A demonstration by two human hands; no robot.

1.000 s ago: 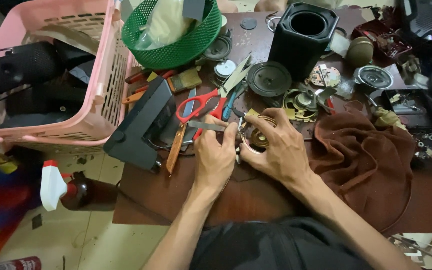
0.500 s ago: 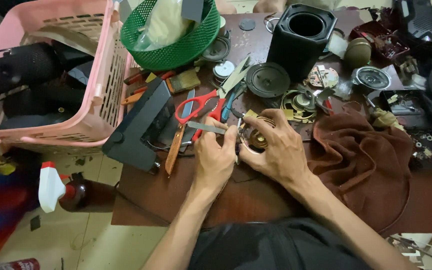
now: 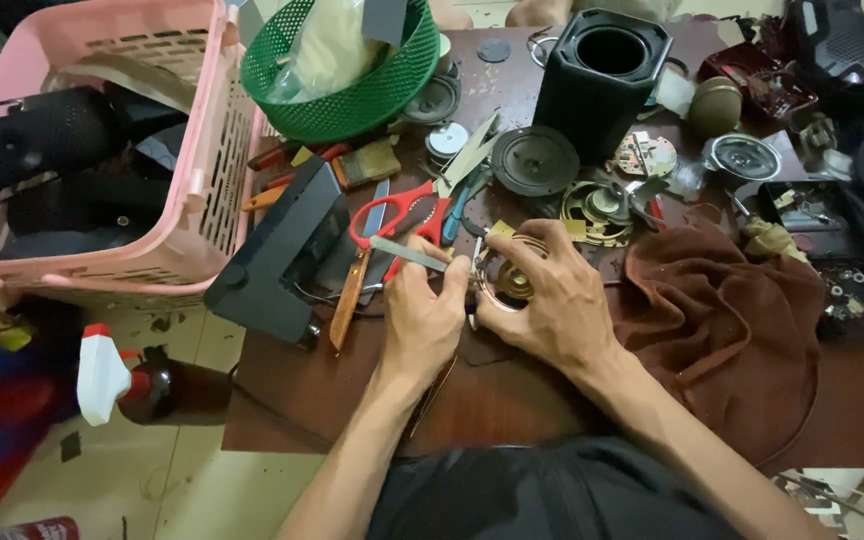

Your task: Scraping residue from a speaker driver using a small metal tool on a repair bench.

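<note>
Working at the near edge of the dark brown wooden tabletop (image 3: 302, 400), the left hand (image 3: 422, 315) is closed around a thin flat grey metal blade (image 3: 407, 252), whose tip points away to the left. Just right of it, the right hand (image 3: 552, 300) is clamped on a small round brass-coloured speaker part (image 3: 510, 280), fingers curled over its far rim; the part sits between the two hands, touching both. Right of the right hand lies a crumpled brown cloth (image 3: 742, 330). Just beyond the left hand rest red-handled scissors (image 3: 402, 215), and left of those a black rectangular box (image 3: 282, 255) lies tilted at the tabletop's left edge. Farther from the hands, a round black speaker cone (image 3: 535, 160) lies flat, with a tall black square speaker housing (image 3: 600, 75) standing upright behind it. Left of the housing sits a green plastic mesh basket (image 3: 352, 95), and beside that, off the tabletop's left edge, a pink plastic laundry basket (image 3: 182, 170).
</note>
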